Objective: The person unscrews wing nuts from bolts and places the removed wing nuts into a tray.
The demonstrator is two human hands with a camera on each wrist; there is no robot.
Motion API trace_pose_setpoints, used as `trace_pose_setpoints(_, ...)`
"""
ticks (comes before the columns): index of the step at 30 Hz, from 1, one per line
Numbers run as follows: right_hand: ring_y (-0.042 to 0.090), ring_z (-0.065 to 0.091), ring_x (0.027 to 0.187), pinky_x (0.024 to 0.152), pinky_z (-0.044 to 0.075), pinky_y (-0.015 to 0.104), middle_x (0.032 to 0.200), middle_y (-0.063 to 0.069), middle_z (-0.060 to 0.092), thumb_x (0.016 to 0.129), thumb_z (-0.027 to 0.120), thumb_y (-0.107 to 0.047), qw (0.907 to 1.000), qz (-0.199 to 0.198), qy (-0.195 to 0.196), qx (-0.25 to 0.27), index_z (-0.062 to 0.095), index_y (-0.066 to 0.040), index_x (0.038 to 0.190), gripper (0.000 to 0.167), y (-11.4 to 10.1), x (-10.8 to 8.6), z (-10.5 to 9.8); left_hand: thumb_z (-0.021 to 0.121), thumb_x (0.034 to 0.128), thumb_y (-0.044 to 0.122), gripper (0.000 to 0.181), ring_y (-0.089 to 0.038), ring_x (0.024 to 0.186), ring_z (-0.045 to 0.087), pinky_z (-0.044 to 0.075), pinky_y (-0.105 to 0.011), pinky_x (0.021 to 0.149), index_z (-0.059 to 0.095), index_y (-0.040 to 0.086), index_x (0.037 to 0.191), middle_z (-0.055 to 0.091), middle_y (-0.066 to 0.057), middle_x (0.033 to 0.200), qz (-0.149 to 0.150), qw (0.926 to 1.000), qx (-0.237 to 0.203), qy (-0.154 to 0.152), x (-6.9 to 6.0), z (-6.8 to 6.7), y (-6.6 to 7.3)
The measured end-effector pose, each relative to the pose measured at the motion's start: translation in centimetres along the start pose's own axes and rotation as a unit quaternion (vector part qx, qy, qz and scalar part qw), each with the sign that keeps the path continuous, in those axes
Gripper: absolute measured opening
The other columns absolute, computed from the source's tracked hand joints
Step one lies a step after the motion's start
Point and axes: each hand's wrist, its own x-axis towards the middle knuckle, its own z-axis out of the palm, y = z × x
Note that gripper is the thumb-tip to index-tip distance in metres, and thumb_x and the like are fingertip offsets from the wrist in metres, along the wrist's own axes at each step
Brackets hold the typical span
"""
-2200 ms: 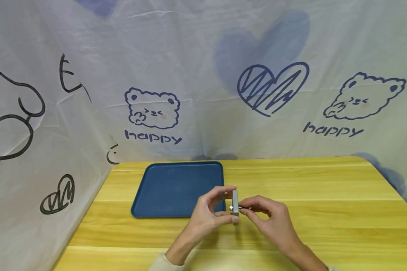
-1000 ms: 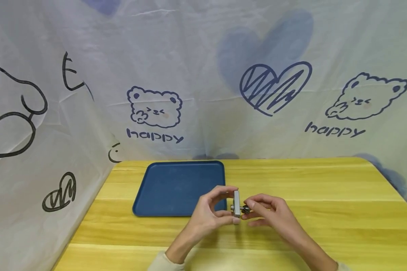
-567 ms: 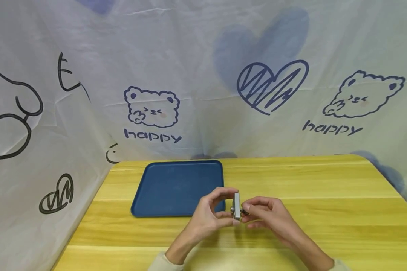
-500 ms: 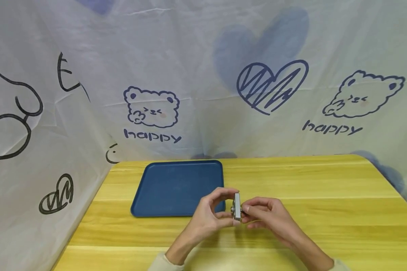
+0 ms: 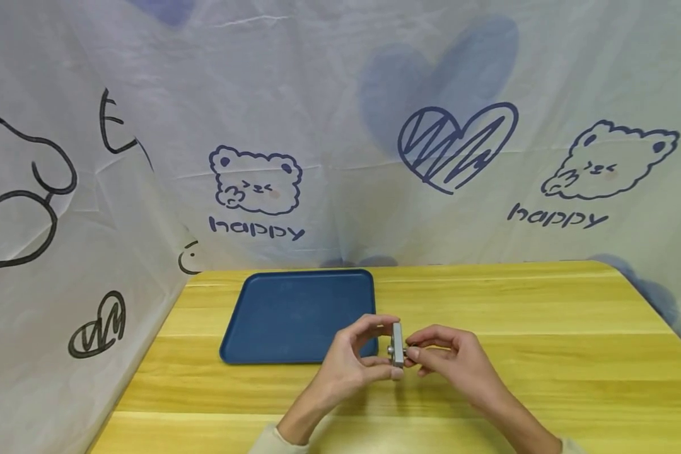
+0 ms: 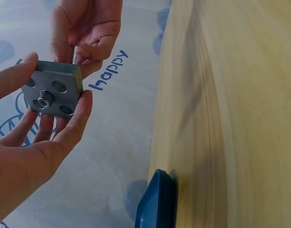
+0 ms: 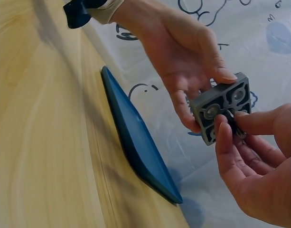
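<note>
In the head view my left hand [image 5: 343,366] grips a square grey metal plate [image 5: 397,345] on edge above the table, thumb below and fingers above. The left wrist view shows several holes in its flat face and a bolt head [image 6: 45,99] standing out at the middle. From the other side, my right hand [image 5: 459,362] pinches the bolt between thumb and fingers. Its dark threaded shaft [image 7: 230,114] shows at the ribbed back of the plate in the right wrist view. My fingertips partly cover that end, so I cannot tell whether a nut is on it.
A blue tray [image 5: 295,315] lies on the yellow wood-grain table [image 5: 522,302], behind and left of the hands. White cloth [image 5: 340,126] with printed hearts and bears hangs at the back and sides.
The left hand and plate stay nearly in place. My right fingers opened a little around the bolt's dark end, then closed round it again, shifting their grip beside the plate.
</note>
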Motion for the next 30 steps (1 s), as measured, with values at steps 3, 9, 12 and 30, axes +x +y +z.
trace_pose_setpoints(3, 0.029, 0.075, 0.09, 0.076, 0.065, 0.044, 0.108, 0.02, 0.071, 0.096, 0.074, -0.011, 0.9992, -0.024, 0.016, -0.026, 0.069, 0.006, 0.112, 0.024, 0.1, 0.0, 0.2, 0.082, 0.078, -0.014, 0.069, -0.03, 0.133, 0.052, 0.061, -0.043, 0.093, 0.059, 0.007, 0.139, 0.055, -0.016, 0.14, -0.004, 1.0, -0.001, 0.004, 0.0, 0.0, 0.1)
trace_pose_setpoints(9, 0.027, 0.076, 0.09, 0.077, 0.065, 0.04, 0.105, 0.016, 0.073, 0.093, 0.076, -0.004, 0.9941, -0.077, 0.045, -0.062, 0.073, -0.001, 0.105, 0.013, 0.2, -0.1, 0.7, 0.081, 0.0787, -0.014, 0.069, -0.03, 0.133, 0.053, 0.061, -0.045, 0.093, 0.058, 0.005, 0.14, 0.056, -0.014, 0.14, -0.005, 0.9999, -0.007, 0.006, 0.0, -0.2, 0.3)
trace_pose_setpoints(12, 0.022, 0.075, 0.093, 0.079, 0.065, 0.037, 0.104, 0.012, 0.074, 0.091, 0.077, -0.001, 0.9873, -0.127, 0.054, -0.079, 0.074, -0.004, 0.103, 0.013, 0.4, -0.2, 1.0, 0.081, 0.0796, -0.013, 0.067, -0.031, 0.132, 0.053, 0.061, -0.046, 0.092, 0.058, 0.006, 0.14, 0.056, -0.014, 0.141, -0.001, 0.9999, -0.01, 0.005, 0.0, -0.3, 0.3)
trace_pose_setpoints(30, 0.019, 0.073, 0.098, 0.08, 0.064, 0.034, 0.108, 0.007, 0.074, 0.087, 0.079, 0.006, 0.9528, -0.261, 0.05, -0.147, 0.073, -0.011, 0.103, 0.024, 0.9, -0.2, 1.5, 0.081, 0.081, -0.01, 0.065, -0.034, 0.133, 0.052, 0.062, -0.046, 0.09, 0.059, 0.005, 0.14, 0.051, -0.025, 0.139, -0.001, 0.9998, -0.018, 0.01, -0.1, -0.7, 0.5)
